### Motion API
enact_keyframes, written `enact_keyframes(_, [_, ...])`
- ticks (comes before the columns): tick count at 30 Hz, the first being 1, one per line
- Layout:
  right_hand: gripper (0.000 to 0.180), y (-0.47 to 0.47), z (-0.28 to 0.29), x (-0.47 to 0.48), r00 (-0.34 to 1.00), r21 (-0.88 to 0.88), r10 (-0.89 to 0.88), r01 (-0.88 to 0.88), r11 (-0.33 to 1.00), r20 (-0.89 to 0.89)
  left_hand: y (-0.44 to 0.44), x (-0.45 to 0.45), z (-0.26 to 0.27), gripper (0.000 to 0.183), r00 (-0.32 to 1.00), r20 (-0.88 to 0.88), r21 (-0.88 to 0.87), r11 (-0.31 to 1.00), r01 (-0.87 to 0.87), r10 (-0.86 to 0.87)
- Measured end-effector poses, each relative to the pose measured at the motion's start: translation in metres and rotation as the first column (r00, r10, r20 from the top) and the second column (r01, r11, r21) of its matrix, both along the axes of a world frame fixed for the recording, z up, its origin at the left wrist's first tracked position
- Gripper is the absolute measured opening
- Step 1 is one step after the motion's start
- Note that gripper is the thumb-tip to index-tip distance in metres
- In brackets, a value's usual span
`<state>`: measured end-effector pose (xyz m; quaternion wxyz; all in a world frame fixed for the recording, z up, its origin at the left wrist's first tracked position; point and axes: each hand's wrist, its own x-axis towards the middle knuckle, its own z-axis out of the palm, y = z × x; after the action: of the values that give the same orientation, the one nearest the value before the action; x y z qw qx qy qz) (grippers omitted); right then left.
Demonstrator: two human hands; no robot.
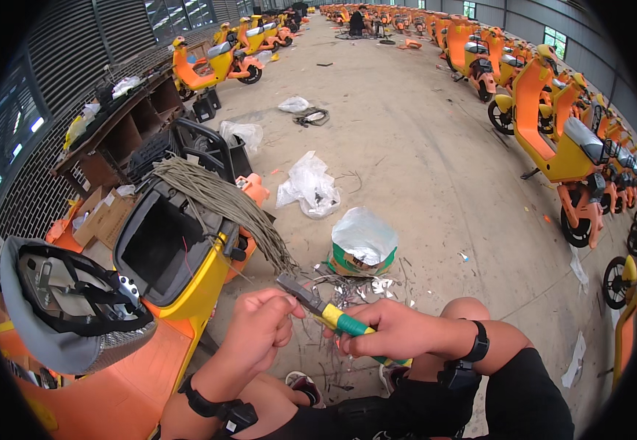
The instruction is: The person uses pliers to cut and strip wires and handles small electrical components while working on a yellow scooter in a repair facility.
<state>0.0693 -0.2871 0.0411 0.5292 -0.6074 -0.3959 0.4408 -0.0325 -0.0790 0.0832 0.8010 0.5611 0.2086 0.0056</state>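
My right hand (387, 328) grips a pair of pliers (347, 322) by handles wrapped in green and yellow. The dark metal jaws point up and to the left. My left hand (266, 322) is beside the jaws, its thumb and index finger pinched together at them. Whether a thin piece sits between those fingertips is hidden. Beyond my left hand, a thick bundle of grey-green cables (216, 201) drapes over the open seat compartment (156, 247) of a yellow and orange scooter, its loose ends hanging toward the pliers.
An open green and white sack (363, 242) stands ahead, with cable offcuts and white scraps (382, 286) around it. The upturned grey scooter seat (71, 308) is at left. Crumpled clear plastic (308, 187) lies farther off. Scooters (558, 137) line the right; a person (358, 22) sits far back.
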Motion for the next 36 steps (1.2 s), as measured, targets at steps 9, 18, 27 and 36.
enact_keyframes(9, [0.024, 0.001, 0.002, 0.004, 0.935, 0.024, 0.054, -0.048, 0.999, -0.35, 0.002, -0.001, 0.002, 0.018, 1.0, 0.002, -0.084, 0.996, 0.0, 0.0])
enact_keyframes(18, [0.024, 0.0, 0.003, 0.001, 0.747, 0.062, 0.054, -0.018, 0.998, -0.663, 0.008, 0.0, -0.005, 0.018, 0.998, 0.045, -0.182, 0.982, 0.041, -0.034])
enact_keyframes(27, [0.026, 0.001, 0.005, 0.003, 0.804, 0.099, 0.078, -0.024, 0.995, -0.589, 0.011, 0.004, -0.005, 0.018, 0.998, 0.037, -0.189, 0.981, 0.047, -0.041])
enact_keyframes(36, [0.022, -0.003, 0.0, 0.012, 0.94, 0.062, -0.03, 0.054, 0.997, -0.339, 0.028, 0.005, -0.011, 0.022, 0.991, 0.094, -0.048, 0.993, 0.104, -0.1])
